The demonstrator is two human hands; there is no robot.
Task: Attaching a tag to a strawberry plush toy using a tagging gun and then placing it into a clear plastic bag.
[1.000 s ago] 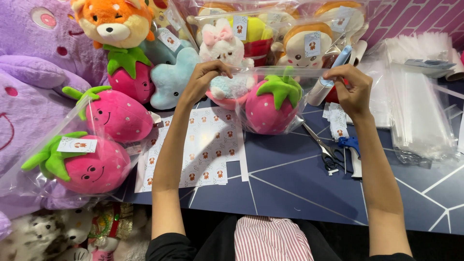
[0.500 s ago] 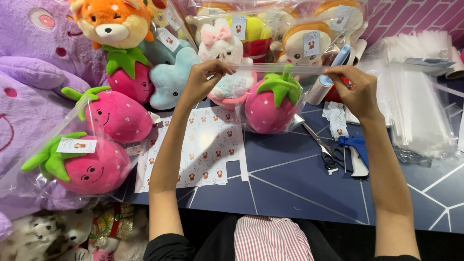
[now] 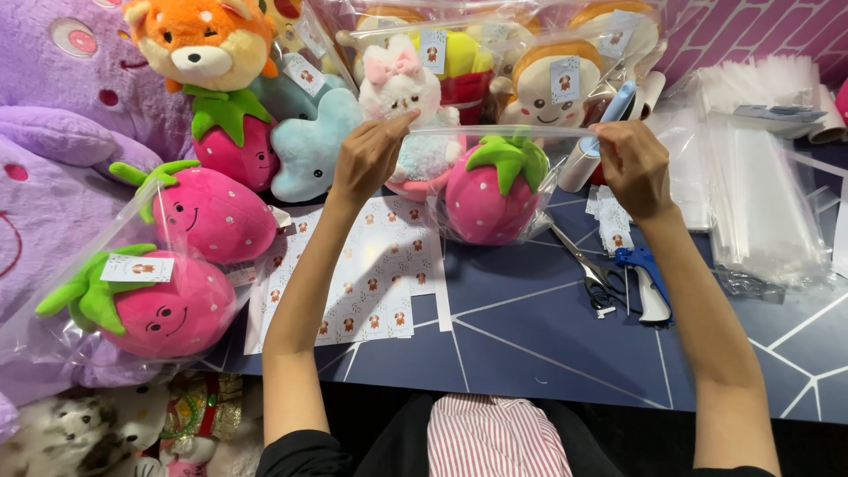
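A pink strawberry plush (image 3: 491, 193) with a green leaf top sits inside a clear plastic bag (image 3: 521, 231) on the dark blue table (image 3: 530, 336). My left hand (image 3: 368, 156) pinches the bag's top edge at its left end. My right hand (image 3: 632, 166) pinches the same edge at its right end, so the mouth is stretched flat between them. The bag stands upright in the middle of the view.
Sticker sheets (image 3: 371, 283) lie left of the bag. Scissors (image 3: 587, 269) and a blue tagging gun (image 3: 645, 278) lie to the right. A stack of clear bags (image 3: 760, 194) is at far right. Bagged strawberry plush toys (image 3: 168, 305) and other plush toys (image 3: 199, 40) crowd the left and back.
Both hands have stayed on the bag's top edge, shifting only slightly. The bagged strawberry has not moved noticeably.
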